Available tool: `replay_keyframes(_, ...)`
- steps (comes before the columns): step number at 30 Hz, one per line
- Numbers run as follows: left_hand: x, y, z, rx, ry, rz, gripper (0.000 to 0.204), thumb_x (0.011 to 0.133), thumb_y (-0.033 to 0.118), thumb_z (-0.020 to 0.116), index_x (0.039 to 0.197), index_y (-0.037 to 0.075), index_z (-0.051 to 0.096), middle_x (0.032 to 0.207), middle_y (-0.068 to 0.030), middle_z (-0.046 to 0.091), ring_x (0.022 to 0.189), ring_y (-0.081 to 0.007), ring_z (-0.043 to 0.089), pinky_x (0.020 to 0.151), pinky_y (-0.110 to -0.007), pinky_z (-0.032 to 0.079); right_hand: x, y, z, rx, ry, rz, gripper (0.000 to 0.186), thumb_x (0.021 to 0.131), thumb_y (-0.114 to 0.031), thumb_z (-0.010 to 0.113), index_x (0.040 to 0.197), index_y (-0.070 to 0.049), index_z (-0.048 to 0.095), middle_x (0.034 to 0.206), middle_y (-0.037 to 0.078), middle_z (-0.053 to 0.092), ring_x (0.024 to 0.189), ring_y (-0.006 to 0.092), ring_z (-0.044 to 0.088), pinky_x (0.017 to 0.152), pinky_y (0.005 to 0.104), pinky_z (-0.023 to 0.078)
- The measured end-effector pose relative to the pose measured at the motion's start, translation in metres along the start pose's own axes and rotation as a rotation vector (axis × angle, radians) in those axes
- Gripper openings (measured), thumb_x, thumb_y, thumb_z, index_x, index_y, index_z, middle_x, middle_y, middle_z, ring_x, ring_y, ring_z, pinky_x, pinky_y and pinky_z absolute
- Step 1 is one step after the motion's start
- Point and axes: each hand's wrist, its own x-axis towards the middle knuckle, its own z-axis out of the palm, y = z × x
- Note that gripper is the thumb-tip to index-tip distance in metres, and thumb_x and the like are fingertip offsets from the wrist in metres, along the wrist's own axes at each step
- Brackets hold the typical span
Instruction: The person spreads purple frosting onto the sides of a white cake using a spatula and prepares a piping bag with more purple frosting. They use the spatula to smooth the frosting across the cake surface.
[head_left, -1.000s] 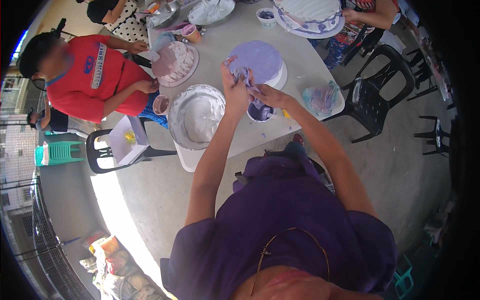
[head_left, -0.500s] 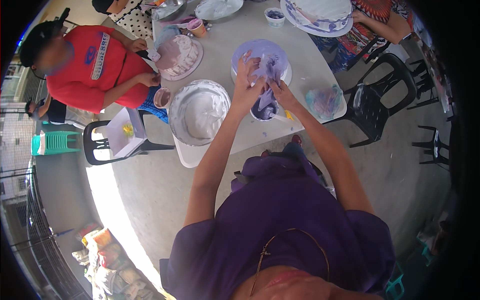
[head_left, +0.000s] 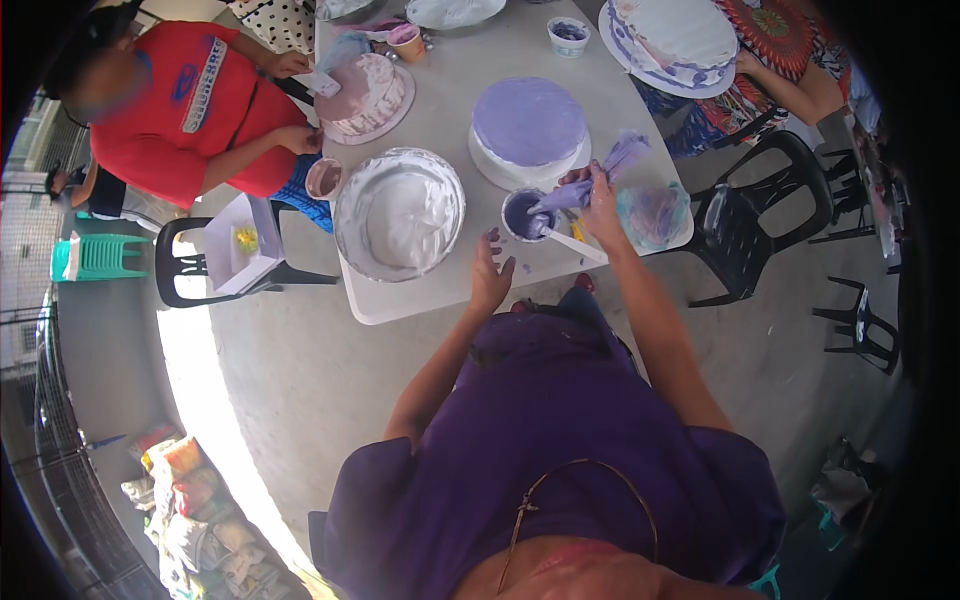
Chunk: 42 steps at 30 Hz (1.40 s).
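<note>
Hands now split; earlier both were together on the purple piping bag (head_left: 570,196), up at the purple cake (head_left: 528,120). Left hand (head_left: 491,278) has let go, pulled back to the near edge of the desk (head_left: 440,110), fingers spread, nothing in them. Right hand (head_left: 603,210) alone grips the bag, shifted toward the right edge. Bag no longer covers the cake's near side; cake top fully exposed. Purple cup (head_left: 513,207) less blocked, and the spatula's white handle (head_left: 575,243) shows much more, slanting toward the near right corner.
</note>
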Motion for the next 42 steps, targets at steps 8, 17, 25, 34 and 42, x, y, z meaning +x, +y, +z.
replay_keyframes(8, 0.018, -0.005, 0.018, 0.12, 0.032, 0.187, 0.084, 0.057, 0.011, 0.071, 0.122, -0.002, 0.02, 0.121, -0.0243, 0.029, 0.111, -0.0399, 0.029, 0.092, -0.042, 0.027, -0.003, 0.006, -0.009, 0.09, 0.098, -0.001, 0.03, 0.082, -0.031, 0.05, 0.069, -0.007, 0.039, 0.067, 0.011, 0.051, 0.068, 0.0246, 0.054, 0.067, 0.0405, 0.045)
replay_keyframes(17, 0.041, 0.053, 0.021, 0.466, -0.054, 0.23, 0.099, 0.047, 0.022, 0.077, 0.125, 0.003, 0.018, 0.125, -0.0222, 0.023, 0.115, -0.0382, 0.026, 0.087, -0.05, 0.026, -0.012, 0.001, -0.011, 0.104, 0.163, 0.038, 0.028, 0.083, -0.03, 0.049, 0.069, -0.006, 0.04, 0.067, 0.01, 0.048, 0.069, 0.0239, 0.051, 0.071, 0.0392, 0.044)
replay_keyframes(25, 0.066, 0.016, 0.019, -0.335, 0.079, 0.199, 0.058, 0.068, 0.009, 0.051, 0.121, 0.002, 0.027, 0.12, -0.0185, 0.033, 0.108, -0.0276, 0.036, 0.088, -0.034, 0.03, -0.008, 0.013, -0.018, 0.217, 0.147, -0.015, 0.025, 0.084, -0.028, 0.047, 0.072, -0.007, 0.041, 0.066, 0.007, 0.046, 0.069, 0.0223, 0.05, 0.076, 0.0394, 0.043)
replay_keyframes(34, 0.11, -0.025, 0.014, -0.496, 0.085, -0.402, 0.039, 0.077, 0.02, 0.037, 0.114, 0.007, 0.035, 0.095, -0.0077, 0.048, 0.081, -0.0152, 0.045, 0.068, -0.023, 0.037, -0.009, 0.013, -0.013, 0.238, 0.147, -0.007, 0.026, 0.083, -0.027, 0.048, 0.069, -0.007, 0.041, 0.065, 0.006, 0.044, 0.067, 0.021, 0.05, 0.074, 0.0403, 0.043)
replay_keyframes(42, 0.138, -0.019, 0.027, -0.854, 0.082, -0.543, 0.017, 0.079, 0.021, 0.038, 0.092, 0.01, 0.038, 0.071, -0.0002, 0.042, 0.058, -0.0111, 0.043, 0.048, -0.024, 0.037, -0.006, 0.008, -0.02, 0.23, 0.118, -0.026, 0.027, 0.082, -0.029, 0.05, 0.07, -0.007, 0.042, 0.067, 0.007, 0.048, 0.067, 0.0207, 0.051, 0.071, 0.0406, 0.046)
